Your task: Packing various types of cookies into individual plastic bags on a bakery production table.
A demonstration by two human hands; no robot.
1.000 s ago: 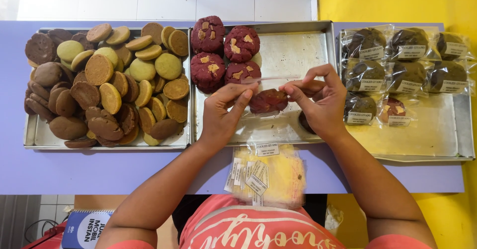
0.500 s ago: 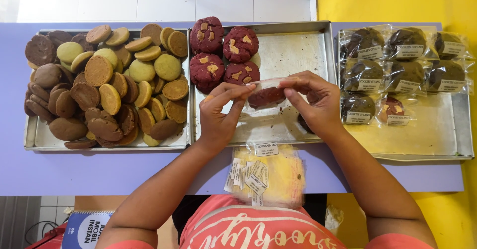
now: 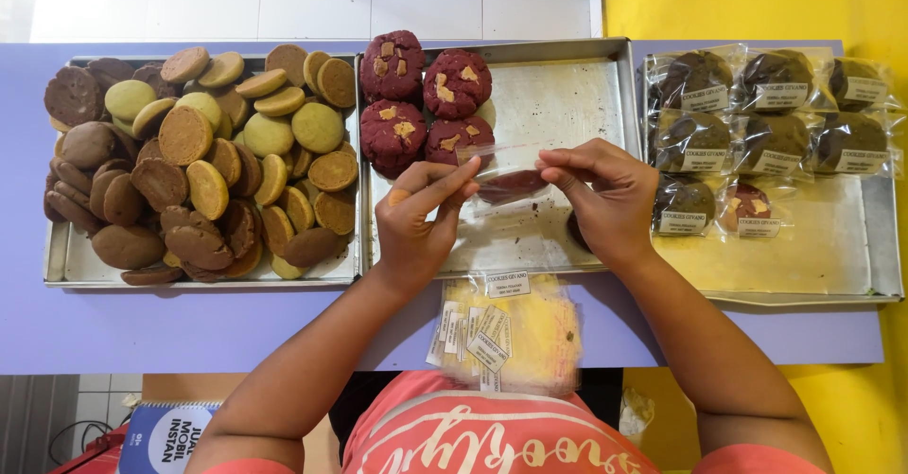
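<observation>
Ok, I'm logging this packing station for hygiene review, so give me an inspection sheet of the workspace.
Surface: purple table, three metal trays.
Job's things: clear bag with a dark red cookie inside, over the middle tray; four red cookies loose on it.
Clutter: piled brown and yellow cookies; bagged cookies; label stack.
Hands: left hand and right hand pinch the bag's top edge.
Cables: nothing seen.
Surroundings: white tiled floor, yellow wall.
</observation>
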